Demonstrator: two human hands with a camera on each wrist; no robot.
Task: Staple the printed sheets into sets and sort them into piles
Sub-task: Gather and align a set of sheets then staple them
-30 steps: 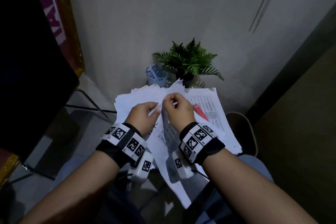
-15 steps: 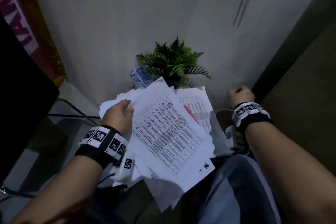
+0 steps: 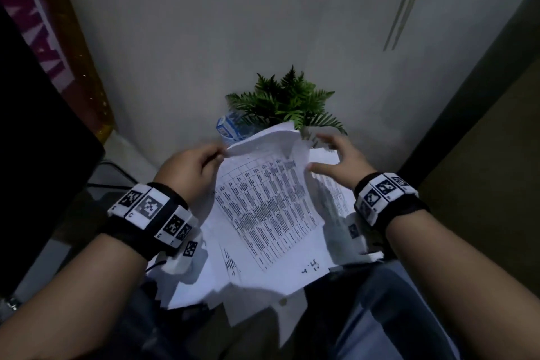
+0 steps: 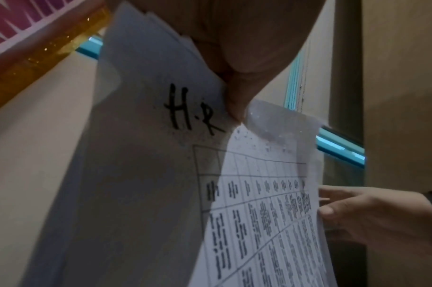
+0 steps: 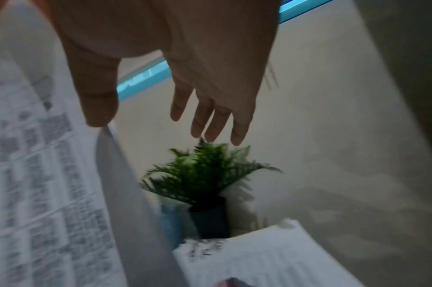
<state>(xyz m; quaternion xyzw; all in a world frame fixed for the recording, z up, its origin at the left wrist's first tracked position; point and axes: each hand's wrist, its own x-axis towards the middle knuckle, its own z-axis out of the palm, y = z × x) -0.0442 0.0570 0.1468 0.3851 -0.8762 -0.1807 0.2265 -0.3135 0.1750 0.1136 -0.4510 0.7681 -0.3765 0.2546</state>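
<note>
A set of printed sheets (image 3: 268, 213) with tables of text is lifted above my lap. My left hand (image 3: 216, 155) pinches its top left corner. In the left wrist view that corner (image 4: 193, 114) bears a handwritten "H.R", and the top sheet curls back beside my thumb. My right hand (image 3: 324, 152) is at the sheets' right edge with fingers spread and straight, and its thumb touches the paper edge. The right wrist view shows the same open right hand (image 5: 146, 120) holding nothing, with the sheets (image 5: 38, 174) to its left.
More loose printed sheets (image 3: 330, 181) lie in a pile on the small table under the held set. A potted fern (image 3: 286, 102) and a blue-and-white packet (image 3: 228, 126) stand at the back by the wall. A dark chair (image 3: 43, 140) is on the left.
My right hand was curled and off to the right; it has come back to the sheets' right edge with fingers spread. My left hand keeps its pinch on the raised sheets.
</note>
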